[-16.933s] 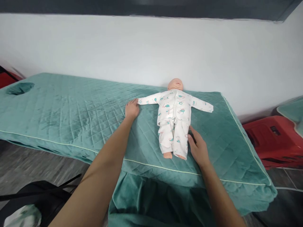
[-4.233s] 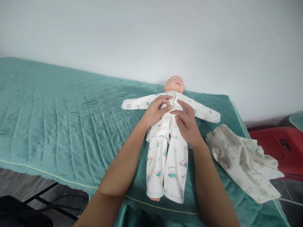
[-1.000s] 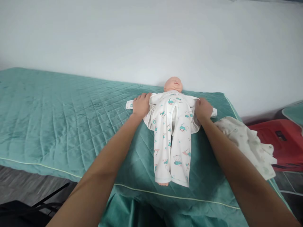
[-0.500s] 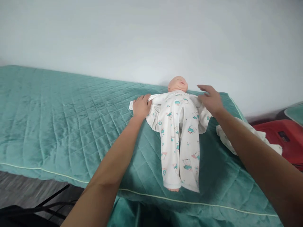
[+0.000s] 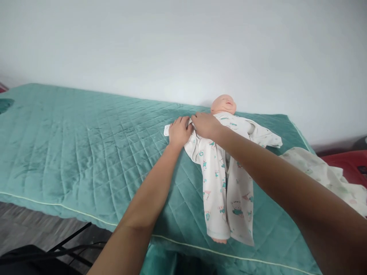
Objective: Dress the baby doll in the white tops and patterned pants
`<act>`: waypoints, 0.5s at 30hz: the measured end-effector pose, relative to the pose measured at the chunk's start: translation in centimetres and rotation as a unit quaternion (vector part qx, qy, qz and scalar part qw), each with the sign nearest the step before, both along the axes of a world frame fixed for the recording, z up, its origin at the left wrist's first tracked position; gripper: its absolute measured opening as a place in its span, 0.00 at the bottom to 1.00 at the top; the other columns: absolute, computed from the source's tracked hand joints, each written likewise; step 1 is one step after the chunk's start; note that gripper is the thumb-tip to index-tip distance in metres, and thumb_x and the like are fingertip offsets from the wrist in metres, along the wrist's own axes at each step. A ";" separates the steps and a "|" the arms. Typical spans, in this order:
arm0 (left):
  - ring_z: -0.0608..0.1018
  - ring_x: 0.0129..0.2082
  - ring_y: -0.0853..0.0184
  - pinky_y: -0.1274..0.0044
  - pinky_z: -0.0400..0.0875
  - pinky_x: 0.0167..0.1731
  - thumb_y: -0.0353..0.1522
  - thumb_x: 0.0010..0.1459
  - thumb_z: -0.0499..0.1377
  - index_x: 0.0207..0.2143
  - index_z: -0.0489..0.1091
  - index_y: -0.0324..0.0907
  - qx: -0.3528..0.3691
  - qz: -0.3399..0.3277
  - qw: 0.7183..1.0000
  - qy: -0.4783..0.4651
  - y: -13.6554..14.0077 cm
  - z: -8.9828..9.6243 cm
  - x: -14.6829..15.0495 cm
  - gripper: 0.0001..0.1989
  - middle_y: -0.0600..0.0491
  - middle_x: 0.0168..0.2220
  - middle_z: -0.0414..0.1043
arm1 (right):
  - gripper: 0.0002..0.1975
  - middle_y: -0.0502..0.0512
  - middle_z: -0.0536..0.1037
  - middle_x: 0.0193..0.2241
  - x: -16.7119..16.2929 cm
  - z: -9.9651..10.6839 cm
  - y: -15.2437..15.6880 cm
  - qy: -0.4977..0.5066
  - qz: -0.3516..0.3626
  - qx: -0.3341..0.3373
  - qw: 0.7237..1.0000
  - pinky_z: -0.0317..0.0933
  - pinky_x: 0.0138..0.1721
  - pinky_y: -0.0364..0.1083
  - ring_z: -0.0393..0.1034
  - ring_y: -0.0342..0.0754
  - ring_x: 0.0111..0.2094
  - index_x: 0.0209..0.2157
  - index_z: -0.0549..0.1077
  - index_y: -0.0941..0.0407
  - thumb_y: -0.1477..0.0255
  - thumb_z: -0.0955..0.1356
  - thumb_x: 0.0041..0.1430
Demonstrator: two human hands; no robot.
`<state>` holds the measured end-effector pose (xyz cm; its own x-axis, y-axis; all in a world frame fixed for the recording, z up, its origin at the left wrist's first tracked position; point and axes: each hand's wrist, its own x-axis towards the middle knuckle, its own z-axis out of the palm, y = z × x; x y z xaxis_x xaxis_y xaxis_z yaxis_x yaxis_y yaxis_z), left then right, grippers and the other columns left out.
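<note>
A baby doll (image 5: 223, 104) lies on its back on the bed, its head toward the wall. White baby pajamas (image 5: 240, 208) with a green and pink animal print cover its body, and toes peep out at one leg cuff. On the left side of the doll, my left hand (image 5: 180, 131) is closed on the sleeve (image 5: 194, 147), whose white cuff sticks out past my fingers. Close beside it my right hand (image 5: 205, 125) pinches the same sleeve near the shoulder. The opposite sleeve (image 5: 268, 136) spreads out flat to the right.
Green quilted bedding (image 5: 86, 152) covers the bed, which stands against a pale wall (image 5: 172, 49). A crumpled white patterned cloth (image 5: 323, 172) lies at the right, by a red object (image 5: 344, 160). Black thin bars (image 5: 71, 236) show below the front edge.
My right hand has crossed from the doll's right side to the left sleeve, beside my left hand. The right-hand sleeve now stretches outward. The view has shifted slightly left.
</note>
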<state>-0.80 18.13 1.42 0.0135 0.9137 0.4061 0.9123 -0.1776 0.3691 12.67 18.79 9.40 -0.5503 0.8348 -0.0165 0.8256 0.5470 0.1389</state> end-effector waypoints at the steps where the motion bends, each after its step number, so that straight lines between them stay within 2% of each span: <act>1: 0.75 0.53 0.57 0.69 0.67 0.51 0.35 0.65 0.51 0.55 0.69 0.47 -0.004 0.004 1.000 -0.007 0.1 0.0 0.0 0.17 0.49 0.51 0.76 | 0.16 0.69 0.72 0.50 0.0 -0.1 0.1 0.002 -0.005 -0.006 1.000 0.64 0.45 0.53 0.71 0.61 0.48 0.52 0.69 0.63 0.79 0.59 0.65; 4: 0.76 0.53 0.58 0.69 0.67 0.50 0.33 0.65 0.51 0.53 0.70 0.48 -0.014 0.019 0.999 -0.034 0.4 0.1 0.0 0.16 0.51 0.52 0.77 | 0.18 0.70 0.68 0.54 0.4 0.0 0.0 0.031 -0.040 0.006 0.999 0.64 0.39 0.50 0.73 0.56 0.41 0.54 0.66 0.63 0.79 0.61 0.63; 6: 0.77 0.52 0.59 0.69 0.67 0.50 0.33 0.65 0.51 0.52 0.71 0.48 -0.023 0.034 0.998 -0.047 0.5 0.2 0.0 0.16 0.51 0.52 0.77 | 0.18 0.71 0.67 0.55 0.7 0.2 -0.1 0.041 -0.053 0.021 0.998 0.64 0.39 0.50 0.72 0.57 0.43 0.54 0.66 0.64 0.79 0.62 0.63; 9: 0.77 0.52 0.58 0.68 0.67 0.50 0.34 0.66 0.50 0.51 0.71 0.48 -0.032 0.046 0.997 -0.044 0.5 0.3 0.0 0.15 0.51 0.52 0.77 | 0.15 0.71 0.70 0.52 0.8 0.2 -0.1 0.025 -0.031 0.010 0.999 0.64 0.44 0.52 0.70 0.61 0.48 0.52 0.69 0.64 0.76 0.63 0.64; 15: 0.77 0.51 0.57 0.67 0.67 0.49 0.34 0.65 0.51 0.51 0.71 0.47 -0.023 0.034 0.999 -0.001 0.4 0.3 0.1 0.15 0.49 0.50 0.78 | 0.15 0.73 0.73 0.52 0.0 -0.6 1.0 -0.010 0.002 -0.009 1.000 0.63 0.49 0.57 0.69 0.64 0.53 0.51 0.70 0.64 0.72 0.62 0.66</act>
<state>-0.66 18.51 1.75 -0.0505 0.9305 0.3628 0.9209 -0.0973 0.3775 12.71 19.83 8.80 -0.5532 0.8319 -0.0429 0.8205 0.5531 0.1447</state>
